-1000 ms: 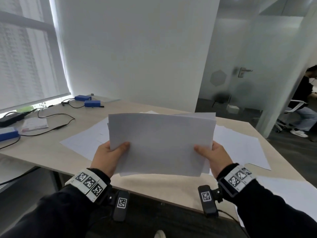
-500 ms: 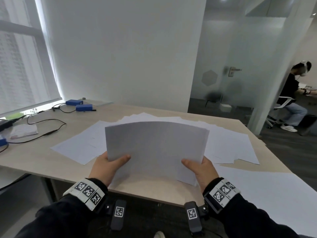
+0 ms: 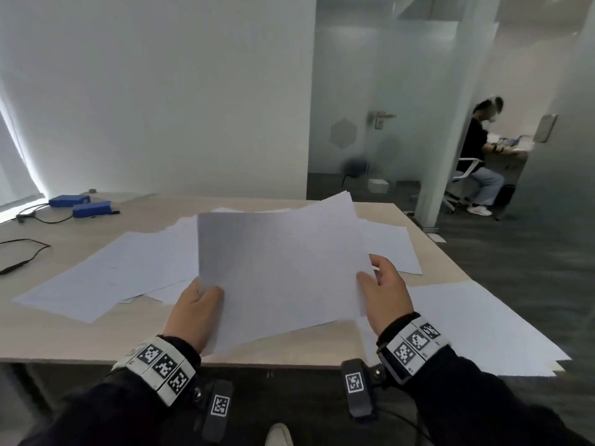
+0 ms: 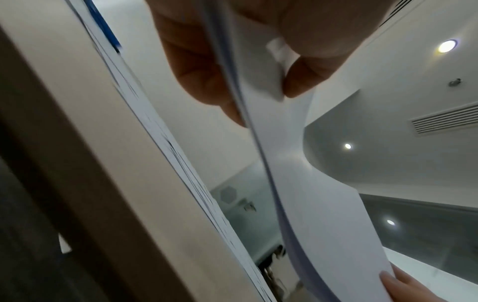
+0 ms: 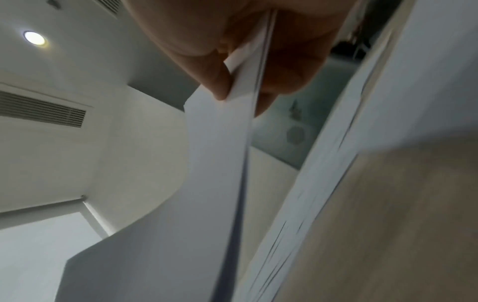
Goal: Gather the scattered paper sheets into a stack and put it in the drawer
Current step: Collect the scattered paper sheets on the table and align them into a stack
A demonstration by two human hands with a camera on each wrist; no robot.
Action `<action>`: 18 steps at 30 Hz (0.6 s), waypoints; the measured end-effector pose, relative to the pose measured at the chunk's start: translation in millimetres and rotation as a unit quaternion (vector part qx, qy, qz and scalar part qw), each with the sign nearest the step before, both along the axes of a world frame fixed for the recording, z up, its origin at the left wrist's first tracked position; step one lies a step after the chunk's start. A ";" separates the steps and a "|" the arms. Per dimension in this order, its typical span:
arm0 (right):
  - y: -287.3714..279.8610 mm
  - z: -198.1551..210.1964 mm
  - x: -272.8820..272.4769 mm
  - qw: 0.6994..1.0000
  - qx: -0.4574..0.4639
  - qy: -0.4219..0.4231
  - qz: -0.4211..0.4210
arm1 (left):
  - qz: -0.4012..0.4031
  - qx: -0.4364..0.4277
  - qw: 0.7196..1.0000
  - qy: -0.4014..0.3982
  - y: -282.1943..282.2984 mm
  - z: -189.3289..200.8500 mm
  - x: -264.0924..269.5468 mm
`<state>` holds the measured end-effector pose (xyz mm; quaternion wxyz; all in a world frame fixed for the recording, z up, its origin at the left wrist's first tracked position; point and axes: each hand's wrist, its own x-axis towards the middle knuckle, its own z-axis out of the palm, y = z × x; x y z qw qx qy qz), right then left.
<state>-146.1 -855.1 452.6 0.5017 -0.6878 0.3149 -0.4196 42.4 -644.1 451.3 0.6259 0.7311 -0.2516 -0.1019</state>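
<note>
Gripping opposite short edges, both hands hold a thin stack of white paper sheets (image 3: 280, 272) tilted up above the pale wooden surface (image 3: 80, 336). The left hand (image 3: 196, 313) is clamped on the stack's near left corner, thumb on top and the other fingers (image 4: 196, 67) beneath, as is seen from the left wrist. The right hand (image 3: 386, 294) is clamped on the stack's right edge; from the right wrist the sheets are seen pinched between its thumb and fingers (image 5: 292, 67).

More loose white sheets (image 3: 128, 268) are spread flat on the surface to the left of the stack and behind it, and a few large white sheets (image 3: 467, 326) lie to the right of the stack, reaching over the surface's near right corner. Two small blue boxes (image 3: 80, 204) with black cables (image 3: 29, 249) are set well to the left of the stack, toward the far edge. Far to the right of the stack, beyond a glass partition (image 3: 370, 123), a seated person (image 3: 479, 159) is seen at another desk. No drawer is seen in any view.
</note>
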 end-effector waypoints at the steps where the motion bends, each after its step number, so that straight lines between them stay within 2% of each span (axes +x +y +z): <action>1: -11.3 1.7 -15.4 1.000 -0.007 0.009 -0.021 | -0.021 0.000 1.000 0.013 -12.2 -1.6 -8.7; 5: -55.6 -0.9 -81.9 0.992 -0.021 0.075 -0.098 | -0.120 0.063 0.990 0.036 -63.9 -15.0 -47.3; 10: -101.4 -12.2 -160.3 0.972 -0.014 0.154 -0.176 | -0.190 0.144 0.970 -0.044 -123.2 -27.7 -92.9; 15: -138.8 -24.2 -210.5 0.943 -0.013 0.243 -0.228 | -0.213 0.190 0.956 -0.072 -157.4 -36.0 -124.5; 18: -151.7 -27.4 -223.4 0.928 -0.007 0.290 -0.236 | -0.198 0.238 0.946 -0.100 -167.6 -45.7 -131.8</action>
